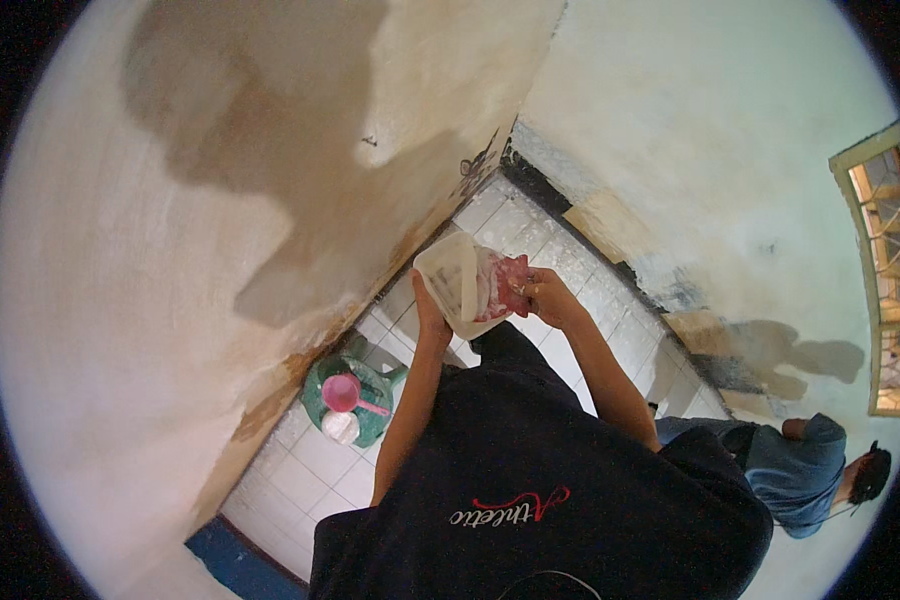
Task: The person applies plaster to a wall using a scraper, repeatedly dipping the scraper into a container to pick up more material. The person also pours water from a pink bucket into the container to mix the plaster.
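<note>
A whitish, squarish plastic container (440, 262) is held out in front of my body, its open side facing up. My left hand (430, 308) grips the container along its left side. In my right hand (554, 298) is a red flat spreader (511, 284), pinched at its right end. White paste smears the spreader, and its far end reaches over the container's right part. Most of my left fingers are hidden behind the container.
On the tiled floor (322, 462) to my left stands a green item (318, 405), bearing a pink dipper (340, 392) and a white round thing (340, 428). Patchy walls meet in a corner ahead. Another person (800, 475) is at the right, below a barred window (885, 270).
</note>
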{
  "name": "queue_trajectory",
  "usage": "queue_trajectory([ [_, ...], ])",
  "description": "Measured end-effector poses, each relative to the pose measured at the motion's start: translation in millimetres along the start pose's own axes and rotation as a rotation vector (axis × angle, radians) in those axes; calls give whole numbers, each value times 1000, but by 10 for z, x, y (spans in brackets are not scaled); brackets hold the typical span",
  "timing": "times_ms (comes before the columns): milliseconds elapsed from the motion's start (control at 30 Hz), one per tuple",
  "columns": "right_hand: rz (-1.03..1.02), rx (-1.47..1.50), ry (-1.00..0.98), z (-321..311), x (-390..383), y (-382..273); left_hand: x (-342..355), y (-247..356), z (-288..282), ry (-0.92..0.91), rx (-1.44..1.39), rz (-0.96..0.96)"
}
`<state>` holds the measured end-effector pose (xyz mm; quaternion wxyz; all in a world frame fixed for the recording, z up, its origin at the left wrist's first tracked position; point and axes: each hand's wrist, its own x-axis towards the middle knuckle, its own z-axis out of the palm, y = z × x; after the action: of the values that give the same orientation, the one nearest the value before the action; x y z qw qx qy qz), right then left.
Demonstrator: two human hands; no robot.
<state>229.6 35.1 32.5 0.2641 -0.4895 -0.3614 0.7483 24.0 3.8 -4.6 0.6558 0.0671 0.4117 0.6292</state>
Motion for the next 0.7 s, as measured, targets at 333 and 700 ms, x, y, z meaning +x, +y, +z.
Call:
queue_trajectory([
  [333,-80,390,79,-357,338,-169,817,-175,257,-136,5,-23],
  [700,-215,623,168,-1236,1838,-928,2271,-86,466,-310,-231,-214],
])
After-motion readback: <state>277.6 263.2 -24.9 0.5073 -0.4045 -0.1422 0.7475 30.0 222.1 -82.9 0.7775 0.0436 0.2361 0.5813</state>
